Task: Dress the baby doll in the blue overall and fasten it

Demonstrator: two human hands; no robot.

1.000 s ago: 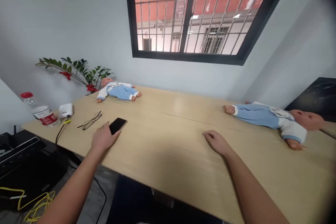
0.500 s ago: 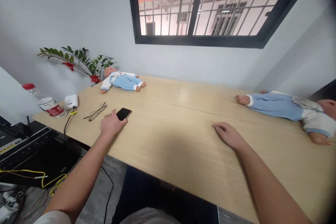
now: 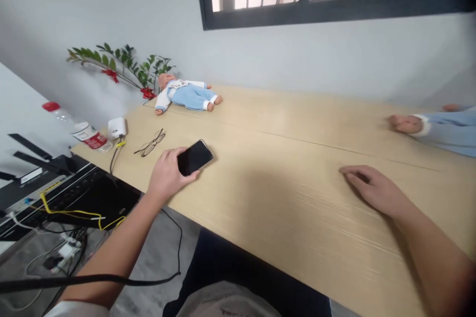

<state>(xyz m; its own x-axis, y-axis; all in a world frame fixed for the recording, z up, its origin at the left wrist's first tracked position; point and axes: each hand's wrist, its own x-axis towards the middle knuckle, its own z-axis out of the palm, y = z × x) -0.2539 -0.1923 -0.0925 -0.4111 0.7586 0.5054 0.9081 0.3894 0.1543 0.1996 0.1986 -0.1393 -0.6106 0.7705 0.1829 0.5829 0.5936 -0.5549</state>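
A dark-screened smartphone (image 3: 197, 157) is gripped along its left side by my left hand (image 3: 169, 173), thumb on the near edge and fingers at the far edge. It is tilted up, just above the wooden table (image 3: 275, 242). Beyond that hand lie folded-out eyeglasses (image 3: 151, 144). My right hand (image 3: 375, 188) rests on the tabletop at the right with loosely bent fingers and nothing visible in it. Past it, the feet and blue trousers of a baby doll (image 3: 451, 131) show at the right edge; the rest of that doll is out of view.
Another baby doll (image 3: 189, 95) lies at the back left by a leafy plant (image 3: 130, 72). A red-capped bottle (image 3: 89, 136) and a white device (image 3: 117, 128) with a cable stand near the left edge. Black equipment (image 3: 100, 198) and yellow wires lie below.
My left hand has lifted the smartphone from the table and brought it nearer. The view has tilted down and shifted left; my right hand still rests on the table.
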